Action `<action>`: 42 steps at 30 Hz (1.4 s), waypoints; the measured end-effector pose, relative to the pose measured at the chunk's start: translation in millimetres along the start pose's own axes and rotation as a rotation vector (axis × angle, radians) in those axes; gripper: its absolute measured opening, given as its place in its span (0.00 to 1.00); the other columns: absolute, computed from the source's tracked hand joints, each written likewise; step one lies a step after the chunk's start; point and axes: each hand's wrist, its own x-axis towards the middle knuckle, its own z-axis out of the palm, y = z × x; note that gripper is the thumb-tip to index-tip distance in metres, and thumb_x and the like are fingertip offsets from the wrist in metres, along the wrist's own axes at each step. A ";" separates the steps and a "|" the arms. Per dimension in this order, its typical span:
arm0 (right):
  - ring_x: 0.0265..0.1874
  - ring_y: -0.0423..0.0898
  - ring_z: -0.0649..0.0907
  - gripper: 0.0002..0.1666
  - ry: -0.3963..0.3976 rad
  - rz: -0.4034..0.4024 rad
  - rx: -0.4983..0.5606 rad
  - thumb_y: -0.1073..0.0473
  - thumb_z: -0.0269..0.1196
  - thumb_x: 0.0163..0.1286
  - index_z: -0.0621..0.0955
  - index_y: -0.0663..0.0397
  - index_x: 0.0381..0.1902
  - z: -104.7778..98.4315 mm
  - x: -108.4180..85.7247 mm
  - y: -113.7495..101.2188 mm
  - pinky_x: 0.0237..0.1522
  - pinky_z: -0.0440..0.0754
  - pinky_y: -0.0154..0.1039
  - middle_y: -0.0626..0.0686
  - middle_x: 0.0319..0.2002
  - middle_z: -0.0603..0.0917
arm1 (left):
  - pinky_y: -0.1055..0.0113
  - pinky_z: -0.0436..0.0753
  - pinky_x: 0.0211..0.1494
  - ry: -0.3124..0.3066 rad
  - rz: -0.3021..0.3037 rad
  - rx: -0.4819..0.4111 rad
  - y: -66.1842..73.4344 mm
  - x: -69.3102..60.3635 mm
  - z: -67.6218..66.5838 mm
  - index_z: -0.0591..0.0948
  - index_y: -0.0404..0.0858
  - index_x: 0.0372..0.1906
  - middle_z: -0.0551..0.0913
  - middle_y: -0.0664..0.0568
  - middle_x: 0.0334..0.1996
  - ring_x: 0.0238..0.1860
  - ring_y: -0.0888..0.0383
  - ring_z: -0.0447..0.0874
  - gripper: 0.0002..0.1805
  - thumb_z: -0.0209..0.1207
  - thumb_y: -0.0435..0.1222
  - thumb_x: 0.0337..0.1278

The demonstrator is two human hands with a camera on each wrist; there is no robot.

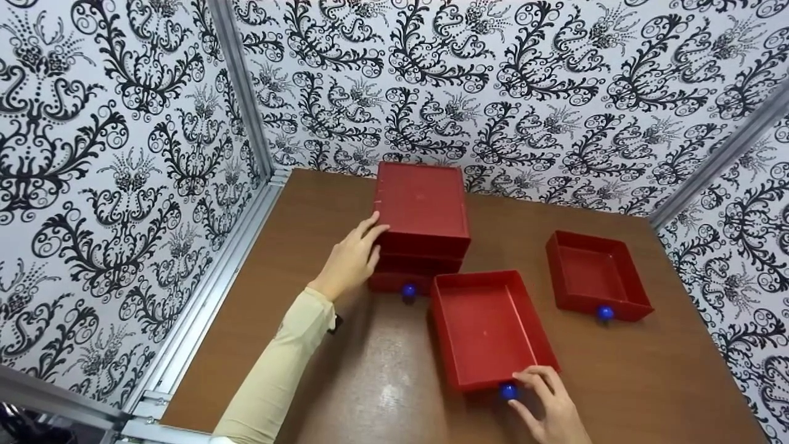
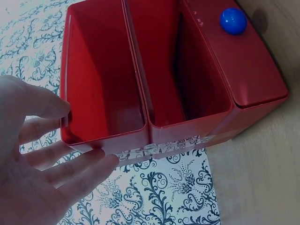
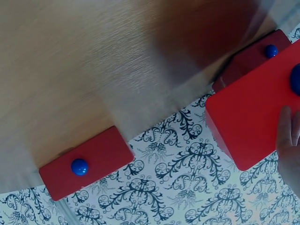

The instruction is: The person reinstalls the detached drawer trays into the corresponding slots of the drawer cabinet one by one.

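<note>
A red drawer cabinet (image 1: 421, 197) stands at the back of the table, with two open slots above a closed bottom drawer (image 2: 251, 58) that has a blue knob (image 1: 408, 291). My left hand (image 1: 348, 262) rests at the cabinet's upper left front corner; its thumb touches the top edge and the extended fingers lie along the side. In front of the cabinet, a loose red drawer (image 1: 487, 336) appears raised off the table. My right hand (image 1: 548, 407) pinches its front wall beside the blue knob (image 1: 508, 391). The drawer's inside is bare.
Another red drawer (image 1: 598, 274) with a blue knob lies on the brown table (image 1: 394, 370) at the right. Patterned black-and-white walls (image 1: 524, 92) and metal frame bars (image 1: 237, 80) enclose the table.
</note>
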 end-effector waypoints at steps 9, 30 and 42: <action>0.42 0.36 0.77 0.23 -0.062 -0.027 0.028 0.45 0.63 0.67 0.84 0.59 0.46 4.1 5.7 -8.3 0.46 0.75 0.20 0.55 0.43 0.80 | 0.44 0.84 0.53 -0.009 -0.009 -0.002 0.0 0.2 -0.1 0.76 0.37 0.64 0.71 0.40 0.71 0.64 0.41 0.78 0.23 0.57 0.31 0.63; 0.46 0.41 0.78 0.19 -0.086 -0.129 0.124 0.50 0.66 0.66 0.84 0.59 0.47 29.8 22.2 -25.6 0.56 0.74 0.22 0.57 0.43 0.79 | 0.44 0.83 0.53 0.006 0.013 -0.018 -1.5 -0.6 0.3 0.76 0.38 0.64 0.71 0.41 0.71 0.65 0.42 0.77 0.23 0.57 0.31 0.64; 0.46 0.43 0.78 0.19 -0.103 -0.142 0.136 0.55 0.71 0.61 0.83 0.59 0.48 39.7 32.9 -31.7 0.56 0.74 0.22 0.55 0.44 0.79 | 0.45 0.84 0.51 0.000 0.009 -0.012 -2.3 -0.8 0.4 0.76 0.38 0.65 0.71 0.42 0.71 0.64 0.42 0.79 0.24 0.58 0.31 0.63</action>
